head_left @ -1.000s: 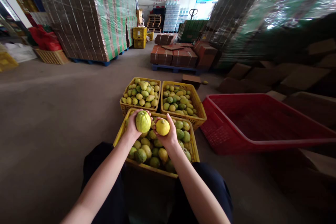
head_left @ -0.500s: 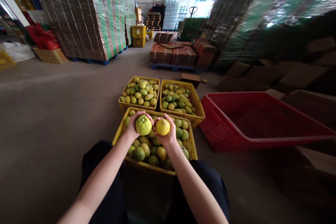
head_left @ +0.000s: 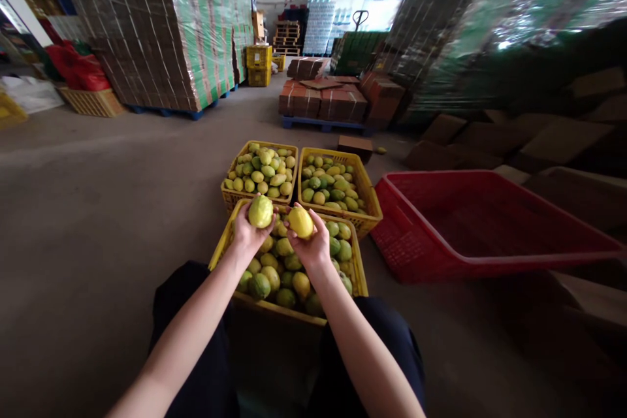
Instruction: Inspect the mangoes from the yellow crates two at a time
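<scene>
My left hand [head_left: 247, 230] is wrapped round a yellow-green citrus fruit [head_left: 261, 211], tilted so its side shows. In my right hand [head_left: 316, 245] rests a yellow citrus fruit [head_left: 300, 223], with the fingers curled about it. Both hands are side by side over the near yellow crate [head_left: 363, 274], which is filled with green and yellow citrus fruits [head_left: 269, 274]. Just beyond stand two more yellow crates of the same kind of fruit, the far left crate [head_left: 235, 201] and the far right crate [head_left: 373, 206].
To the right is a large red plastic basket [head_left: 416, 255], with flattened cardboard [head_left: 529, 137] behind it. A small carton [head_left: 355, 147] lies past the crates. Bundled cartons [head_left: 323, 101] sit on a blue pallet farther back. Tall wrapped stacks [head_left: 206, 32] rise at both sides.
Both hands have moved slightly up and away from me, the left also a little leftward. Each fruit has turned in its hand, so the stem ends no longer face me.
</scene>
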Demonstrator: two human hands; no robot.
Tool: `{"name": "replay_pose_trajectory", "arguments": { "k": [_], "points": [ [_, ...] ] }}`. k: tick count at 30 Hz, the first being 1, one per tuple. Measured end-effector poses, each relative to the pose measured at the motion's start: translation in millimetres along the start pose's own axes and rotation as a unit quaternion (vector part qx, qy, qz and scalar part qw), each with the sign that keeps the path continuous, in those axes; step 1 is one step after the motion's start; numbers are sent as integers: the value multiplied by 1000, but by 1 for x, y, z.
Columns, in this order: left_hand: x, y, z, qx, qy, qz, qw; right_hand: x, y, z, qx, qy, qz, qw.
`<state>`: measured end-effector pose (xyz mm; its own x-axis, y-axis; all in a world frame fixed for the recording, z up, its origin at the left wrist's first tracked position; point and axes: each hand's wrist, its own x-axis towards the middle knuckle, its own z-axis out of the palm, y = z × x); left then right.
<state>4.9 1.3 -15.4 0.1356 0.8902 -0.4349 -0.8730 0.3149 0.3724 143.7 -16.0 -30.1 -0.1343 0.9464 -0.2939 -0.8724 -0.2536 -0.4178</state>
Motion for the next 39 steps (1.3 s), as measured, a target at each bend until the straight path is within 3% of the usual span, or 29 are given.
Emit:
{"name": "replay_pose_trajectory", "arguments": {
  "k": [6, 13, 19, 24, 39],
  "points": [
    [-8, 4, -3, -13, -86, -45, 995, 1, 1, 0, 1, 9, -23, 1000],
    [-8, 6, 5, -39, -26, -10, 999, 0, -1, -1, 20, 21, -45, 999],
    [-2, 3, 4, -65, -13, -21, 998, 0, -2, -3, 37, 48, -73, 995],
    [1, 0, 1, -63, -31, -12, 997, 3, 0, -6, 79, 85, -60, 991],
    [-7, 1, -1, -48, -64, -20, 997, -4, 1, 2, 3, 91, -58, 994]
  ]
}}
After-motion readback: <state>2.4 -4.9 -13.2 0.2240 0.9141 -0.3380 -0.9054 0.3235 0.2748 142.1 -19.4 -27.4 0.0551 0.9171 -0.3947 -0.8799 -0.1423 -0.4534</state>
